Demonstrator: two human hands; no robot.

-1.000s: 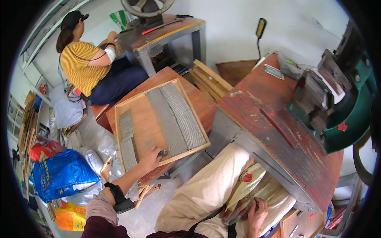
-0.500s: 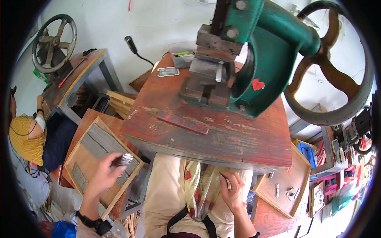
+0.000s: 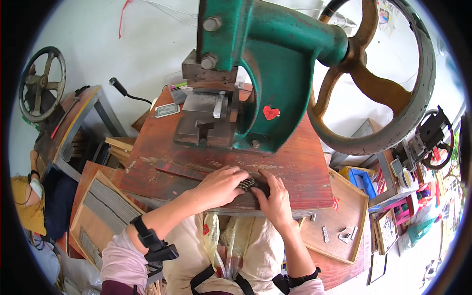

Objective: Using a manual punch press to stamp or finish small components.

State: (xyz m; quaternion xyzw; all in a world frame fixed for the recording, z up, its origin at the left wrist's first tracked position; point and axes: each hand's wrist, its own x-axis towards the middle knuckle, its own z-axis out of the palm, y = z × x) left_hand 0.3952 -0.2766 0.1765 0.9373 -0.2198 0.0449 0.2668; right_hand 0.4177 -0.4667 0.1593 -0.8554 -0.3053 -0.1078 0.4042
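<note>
My left hand (image 3: 220, 186) and my right hand (image 3: 276, 201) meet over the front edge of the red-brown wooden table. Between them is a small bundle of thin grey metal strips (image 3: 247, 184), its ridged end showing under my fingers. Both hands are closed on it, left fingers over the top and right thumb and fingers at its other side. Just behind my left hand a red flat bar (image 3: 177, 170) lies on the table (image 3: 147, 147). A green hand press (image 3: 280, 93) with a steel die block (image 3: 204, 129) stands beyond my hands.
To the left, a wooden tray (image 3: 130, 196) holds rows of grey strips. Another tray (image 3: 361, 211) at right holds a few small metal parts. The press's large handwheel (image 3: 413, 118) juts out to the right. A person in yellow (image 3: 29, 211) sits at far left.
My left hand has carried the metal strips from the left tray to the table's front edge. My right hand has risen from my lap and joined it on the strips. The view has shifted.
</note>
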